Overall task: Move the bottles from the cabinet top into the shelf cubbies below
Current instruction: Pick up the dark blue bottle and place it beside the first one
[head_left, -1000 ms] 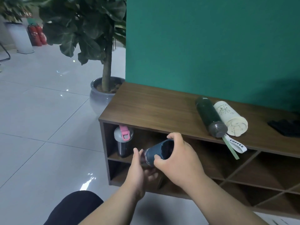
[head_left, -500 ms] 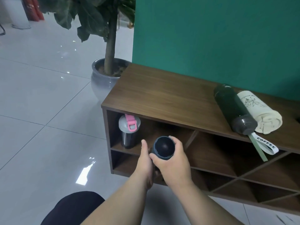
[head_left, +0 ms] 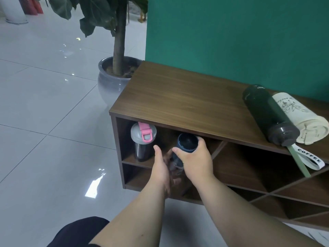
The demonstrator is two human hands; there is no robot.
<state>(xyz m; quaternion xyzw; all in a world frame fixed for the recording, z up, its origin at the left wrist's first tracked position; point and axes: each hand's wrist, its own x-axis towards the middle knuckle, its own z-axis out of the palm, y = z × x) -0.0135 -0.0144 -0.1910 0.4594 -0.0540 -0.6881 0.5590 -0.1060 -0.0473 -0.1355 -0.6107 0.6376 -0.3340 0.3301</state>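
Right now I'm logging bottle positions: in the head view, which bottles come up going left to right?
pink-lidded bottle → dark blue bottle, held by the right hand → dark green bottle → cream bottle

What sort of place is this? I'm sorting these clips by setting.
Probably an office or lobby, not a home kitchen: glossy tiled floor, a large potted plant, a teal wall behind a low wooden cabinet holding bottles.
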